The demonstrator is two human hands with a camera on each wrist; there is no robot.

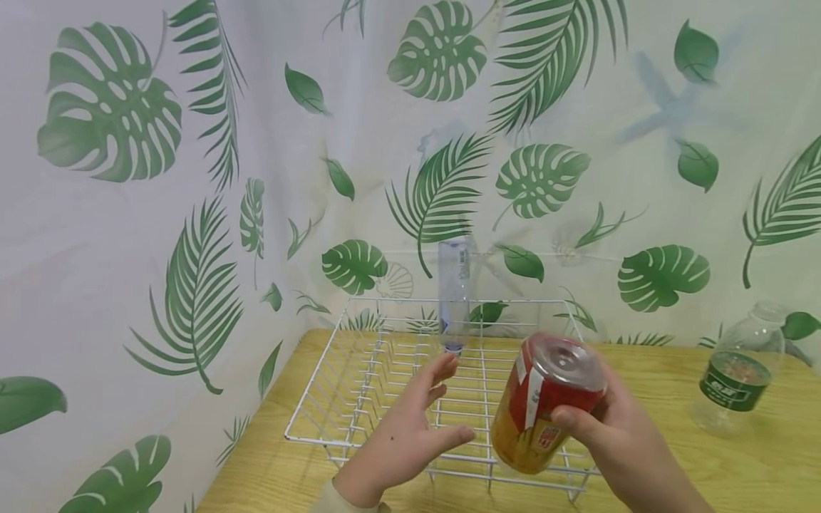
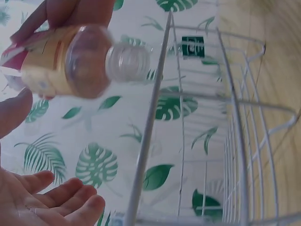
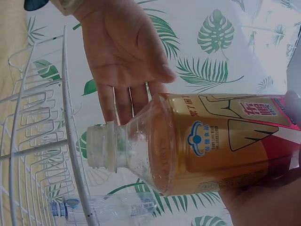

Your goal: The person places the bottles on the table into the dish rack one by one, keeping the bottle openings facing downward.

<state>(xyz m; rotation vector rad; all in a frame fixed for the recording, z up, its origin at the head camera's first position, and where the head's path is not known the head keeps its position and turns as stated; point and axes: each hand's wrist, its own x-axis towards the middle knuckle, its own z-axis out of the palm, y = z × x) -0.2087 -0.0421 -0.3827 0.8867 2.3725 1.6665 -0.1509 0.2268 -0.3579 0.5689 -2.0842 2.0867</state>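
Note:
My right hand (image 1: 625, 442) grips a plastic drink bottle (image 1: 545, 402) with a red and gold label, held upside down over the front right part of a white wire rack (image 1: 321, 442). Its base faces up toward the head camera. The right wrist view shows the clear neck of this bottle (image 3: 211, 141) pointing at the rack. To the left of it my left hand (image 1: 407, 434) is spread with nothing in it, palm turned toward the bottle and fingers apart from it. A clear bottle (image 1: 454, 292) stands neck down at the rack's back.
On the wooden table (image 1: 770, 470), right of the rack, stands an upright clear bottle with a green label (image 1: 734, 381). A leaf-patterned curtain (image 1: 359, 142) hangs behind the table and along its left side.

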